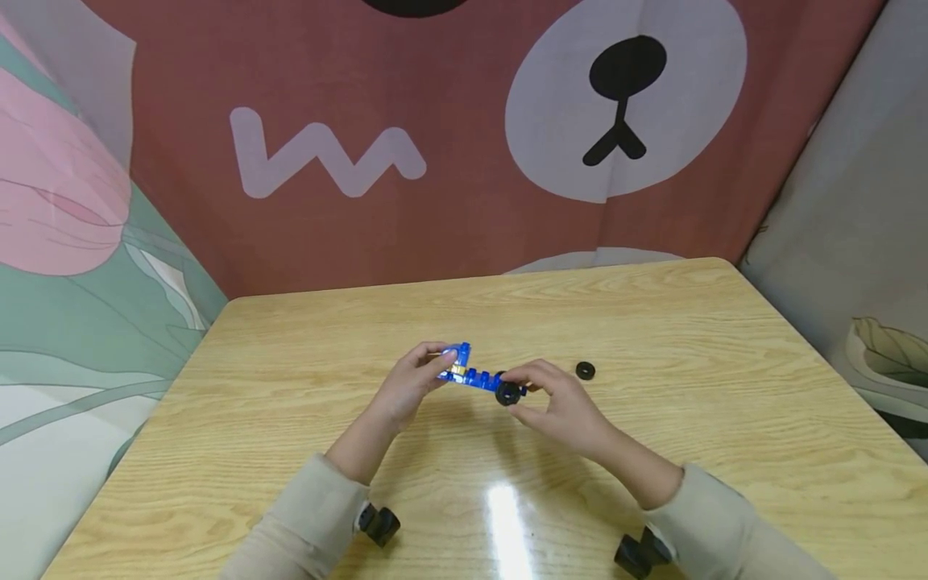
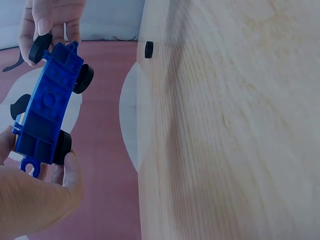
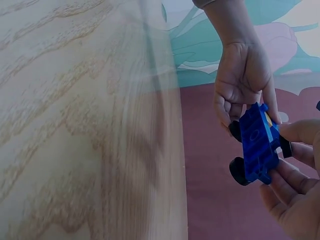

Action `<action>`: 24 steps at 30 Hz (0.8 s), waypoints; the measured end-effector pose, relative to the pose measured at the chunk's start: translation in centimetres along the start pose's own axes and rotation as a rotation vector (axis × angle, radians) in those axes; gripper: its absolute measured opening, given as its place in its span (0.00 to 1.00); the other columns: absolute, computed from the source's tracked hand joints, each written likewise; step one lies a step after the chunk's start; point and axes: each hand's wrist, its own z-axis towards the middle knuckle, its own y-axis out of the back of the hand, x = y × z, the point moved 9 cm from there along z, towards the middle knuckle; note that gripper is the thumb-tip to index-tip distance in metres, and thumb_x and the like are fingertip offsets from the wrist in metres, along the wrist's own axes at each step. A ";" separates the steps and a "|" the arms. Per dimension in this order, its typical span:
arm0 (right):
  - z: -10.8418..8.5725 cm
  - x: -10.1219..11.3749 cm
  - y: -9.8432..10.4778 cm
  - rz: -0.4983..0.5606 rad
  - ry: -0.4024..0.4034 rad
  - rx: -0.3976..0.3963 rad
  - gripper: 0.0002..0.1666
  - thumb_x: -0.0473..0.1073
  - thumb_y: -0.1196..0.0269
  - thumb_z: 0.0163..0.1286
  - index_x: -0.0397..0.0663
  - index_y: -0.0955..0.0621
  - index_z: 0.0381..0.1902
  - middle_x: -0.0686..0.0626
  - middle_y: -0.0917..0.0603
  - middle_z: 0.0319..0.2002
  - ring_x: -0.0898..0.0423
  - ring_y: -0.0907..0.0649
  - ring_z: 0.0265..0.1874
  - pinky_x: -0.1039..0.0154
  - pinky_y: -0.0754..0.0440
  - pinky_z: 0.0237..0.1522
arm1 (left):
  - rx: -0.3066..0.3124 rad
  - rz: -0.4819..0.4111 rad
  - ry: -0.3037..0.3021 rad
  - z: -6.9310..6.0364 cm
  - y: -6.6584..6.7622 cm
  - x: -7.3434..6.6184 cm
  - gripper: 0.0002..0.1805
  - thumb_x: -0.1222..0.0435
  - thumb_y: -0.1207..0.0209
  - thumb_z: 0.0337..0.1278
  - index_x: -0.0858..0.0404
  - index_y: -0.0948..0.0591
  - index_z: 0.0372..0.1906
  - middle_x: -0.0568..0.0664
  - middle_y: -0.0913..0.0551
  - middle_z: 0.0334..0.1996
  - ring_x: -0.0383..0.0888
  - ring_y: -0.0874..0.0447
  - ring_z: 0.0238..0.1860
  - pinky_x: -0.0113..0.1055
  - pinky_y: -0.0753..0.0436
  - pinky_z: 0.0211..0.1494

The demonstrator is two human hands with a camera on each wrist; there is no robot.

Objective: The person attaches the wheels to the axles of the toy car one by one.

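Observation:
A blue toy vehicle (image 1: 478, 379) with black wheels is held above the table between both hands. The left hand (image 1: 408, 388) grips its taller cab end, thumb on the near side. At the other end, the right hand (image 1: 564, 409) pinches around a black wheel (image 1: 508, 393). The left wrist view shows the underside of the blue chassis (image 2: 49, 100), with a hitch loop (image 2: 30, 166) near the left hand (image 2: 37, 200). In the right wrist view the chassis (image 3: 257, 142) hangs between the left hand (image 3: 244, 80) and the right hand (image 3: 300, 185).
A loose black tire (image 1: 585, 370) lies on the wooden table (image 1: 304, 338), to the right of and beyond the right hand. Black devices are strapped at both wrists. A printed curtain (image 1: 464, 225) hangs behind the table's far edge.

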 end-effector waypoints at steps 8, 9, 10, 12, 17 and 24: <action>-0.1 0.5 -0.2 -0.033 0.060 -0.025 0.20 0.35 0.35 0.50 0.41 0.23 0.44 0.50 0.24 0.39 0.55 0.25 0.37 0.58 0.25 0.39 | -0.034 -0.040 -0.002 0.0 0.2 0.0 0.16 0.64 0.48 0.56 0.71 0.30 0.46 0.52 0.29 0.35 0.42 0.29 0.37 0.44 0.31 0.52; -0.1 0.5 -0.2 -0.032 0.055 -0.027 0.20 0.36 0.36 0.51 0.42 0.23 0.44 0.50 0.24 0.39 0.55 0.25 0.37 0.59 0.25 0.39 | -0.037 -0.046 -0.003 0.0 0.2 0.0 0.16 0.64 0.48 0.56 0.71 0.30 0.46 0.52 0.29 0.34 0.42 0.29 0.37 0.44 0.32 0.52; 0.0 0.4 -0.2 -0.024 0.050 -0.028 0.19 0.37 0.36 0.52 0.42 0.23 0.44 0.51 0.24 0.39 0.56 0.25 0.37 0.59 0.25 0.38 | -0.038 -0.049 -0.004 0.0 0.2 0.0 0.16 0.65 0.48 0.56 0.71 0.30 0.46 0.51 0.29 0.34 0.42 0.29 0.37 0.44 0.32 0.52; 0.0 0.2 -0.2 -0.003 0.030 -0.032 0.16 0.39 0.38 0.55 0.43 0.23 0.44 0.51 0.23 0.39 0.56 0.25 0.37 0.58 0.25 0.37 | -0.037 -0.048 -0.002 0.0 0.2 0.0 0.16 0.65 0.49 0.56 0.71 0.30 0.47 0.51 0.29 0.34 0.43 0.29 0.36 0.44 0.31 0.52; 0.1 -0.5 -0.3 0.063 -0.046 -0.041 0.12 0.38 0.41 0.58 0.43 0.22 0.41 0.52 0.23 0.37 0.57 0.25 0.36 0.57 0.24 0.37 | -0.021 -0.025 0.007 -0.1 0.1 0.0 0.17 0.63 0.48 0.56 0.70 0.30 0.48 0.52 0.29 0.36 0.44 0.29 0.39 0.42 0.31 0.52; 0.1 -1.4 -0.7 0.127 -0.144 -0.029 0.09 0.37 0.39 0.56 0.43 0.21 0.37 0.52 0.23 0.36 0.56 0.24 0.36 0.60 0.25 0.37 | 0.000 0.003 0.010 -0.3 0.0 0.1 0.18 0.60 0.47 0.55 0.69 0.29 0.47 0.53 0.30 0.38 0.46 0.31 0.43 0.41 0.31 0.52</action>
